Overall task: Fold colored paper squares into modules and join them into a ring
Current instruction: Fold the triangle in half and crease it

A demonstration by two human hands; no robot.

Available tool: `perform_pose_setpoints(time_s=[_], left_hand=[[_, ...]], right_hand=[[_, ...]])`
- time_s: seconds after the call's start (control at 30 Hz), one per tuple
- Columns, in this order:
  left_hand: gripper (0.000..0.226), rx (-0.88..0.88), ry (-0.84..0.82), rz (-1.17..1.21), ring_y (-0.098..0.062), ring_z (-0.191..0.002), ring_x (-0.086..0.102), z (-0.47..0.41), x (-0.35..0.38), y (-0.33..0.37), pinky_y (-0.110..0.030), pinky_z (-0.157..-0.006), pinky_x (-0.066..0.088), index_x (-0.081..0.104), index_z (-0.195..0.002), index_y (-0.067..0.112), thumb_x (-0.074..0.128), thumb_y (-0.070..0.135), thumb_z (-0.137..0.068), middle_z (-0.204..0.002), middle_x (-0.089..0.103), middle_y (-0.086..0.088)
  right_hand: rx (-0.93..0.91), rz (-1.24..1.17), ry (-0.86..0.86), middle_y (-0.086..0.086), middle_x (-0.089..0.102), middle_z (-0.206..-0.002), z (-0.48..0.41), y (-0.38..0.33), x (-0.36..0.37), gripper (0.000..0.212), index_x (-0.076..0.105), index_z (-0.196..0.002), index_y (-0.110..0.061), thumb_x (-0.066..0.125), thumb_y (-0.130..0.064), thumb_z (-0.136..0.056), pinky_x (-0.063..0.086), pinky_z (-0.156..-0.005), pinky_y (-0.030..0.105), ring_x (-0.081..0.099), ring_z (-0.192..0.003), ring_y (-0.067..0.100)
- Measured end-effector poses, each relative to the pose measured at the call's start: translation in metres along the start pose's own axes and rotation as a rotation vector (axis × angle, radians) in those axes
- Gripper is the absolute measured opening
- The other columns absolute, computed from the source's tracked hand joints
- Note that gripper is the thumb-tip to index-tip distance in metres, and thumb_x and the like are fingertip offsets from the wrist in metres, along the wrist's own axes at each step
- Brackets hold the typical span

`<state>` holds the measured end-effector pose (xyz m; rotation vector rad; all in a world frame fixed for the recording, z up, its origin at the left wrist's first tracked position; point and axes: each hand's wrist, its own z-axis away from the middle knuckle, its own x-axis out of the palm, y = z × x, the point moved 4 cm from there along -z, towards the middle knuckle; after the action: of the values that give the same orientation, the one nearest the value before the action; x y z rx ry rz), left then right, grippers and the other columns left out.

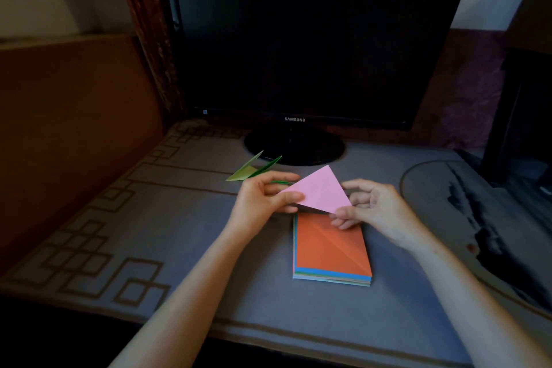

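Two bare arms (185,302) reach over the surface (209,248). The left grip (263,200) and right grip (373,206) both pinch the pink triangle (319,191), above the far end of the paper stack (328,248). Green folds (254,170) lie farther left.

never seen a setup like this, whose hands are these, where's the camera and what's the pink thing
No machine here: one camera worn on a person's head looks down at their own bare hands. The left hand and the right hand each pinch a pink paper folded into a triangle, near the far end of a stack of coloured paper squares with an orange sheet on top. The stack lies on a grey patterned table cover. Beyond the left hand lie folded green paper pieces, and a dark monitor stands at the back.
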<state>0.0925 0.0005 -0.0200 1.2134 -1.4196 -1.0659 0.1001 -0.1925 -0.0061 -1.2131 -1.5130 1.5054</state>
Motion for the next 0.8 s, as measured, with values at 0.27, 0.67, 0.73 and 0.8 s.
perform_pose_setpoints(time_s=[0.27,0.67,0.73,0.8], left_hand=[[0.029,-0.009,-0.066,0.036,-0.015,-0.074,0.07,-0.001,-0.001,-0.003,-0.022,-0.067,0.057,0.065,-0.103,0.017,0.063,-0.003,-0.083,-0.081,0.073,-0.005],[0.046,-0.027,-0.042,0.08,-0.02,-0.076,0.069,0.002,0.008,0.0,-0.035,-0.072,0.058,0.058,-0.119,0.021,0.071,0.006,-0.077,-0.083,0.071,-0.009],[0.056,-0.079,-0.022,0.141,-0.022,-0.075,0.07,0.003,0.01,-0.002,-0.036,-0.071,0.059,0.051,-0.125,0.021,0.072,0.006,-0.075,-0.091,0.071,-0.012],[0.067,-0.128,-0.002,0.183,-0.025,-0.078,0.07,0.004,0.013,-0.006,-0.035,-0.07,0.059,0.044,-0.128,0.022,0.075,0.004,-0.071,-0.105,0.067,-0.017]], right_hand=[[-0.003,0.038,0.014,0.012,0.071,-0.071,-0.001,0.0,-0.007,0.035,0.06,-0.106,-0.012,0.068,0.003,-0.075,0.056,-0.064,0.023,0.071,-0.068,0.024],[-0.246,0.053,0.199,-0.005,0.069,-0.077,-0.005,-0.003,0.008,0.025,0.068,-0.09,-0.018,0.071,0.003,-0.076,0.049,-0.068,0.015,0.062,-0.071,0.006],[-0.268,0.038,0.265,-0.004,0.068,-0.077,-0.005,-0.003,0.009,0.024,0.066,-0.087,-0.018,0.07,0.003,-0.077,0.049,-0.067,0.015,0.063,-0.07,0.005],[-0.292,0.032,0.322,-0.007,0.067,-0.075,-0.005,-0.002,0.01,0.024,0.064,-0.084,-0.018,0.07,0.004,-0.077,0.049,-0.068,0.015,0.062,-0.07,0.004]])
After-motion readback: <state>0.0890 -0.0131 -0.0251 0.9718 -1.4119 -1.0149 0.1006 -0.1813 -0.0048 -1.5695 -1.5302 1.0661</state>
